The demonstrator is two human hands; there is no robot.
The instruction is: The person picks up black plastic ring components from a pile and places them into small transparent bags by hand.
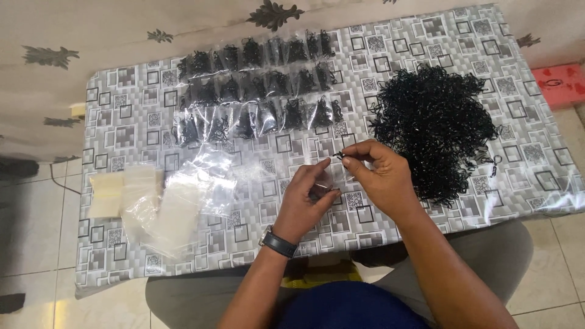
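While both hands meet over the middle of the table, the right hand (381, 176) pinches a few tiny black bands (337, 156) between its thumb and first finger, with the other fingers curled in. The left hand (304, 204) is just beside it, fingers bent round a small clear bag (323, 183) that it holds up. The bands sit right at the top of that bag. A dark watch (279, 244) is on the left wrist.

To the right lies a big heap of loose black bands (436, 125), close to the right hand. At the far side, three rows of little filled bags (259, 91) lie side by side, each with black bands inside. To the left and nearer, a loose pile of empty clear bags (177, 204) rests flat, with a pale stack (106, 195) at its left end.

Everything sits on a low table with a grey cloth of squares (122, 79). A flowered curtain (122, 30) hangs behind, and a red thing (560, 82) shows at the far right
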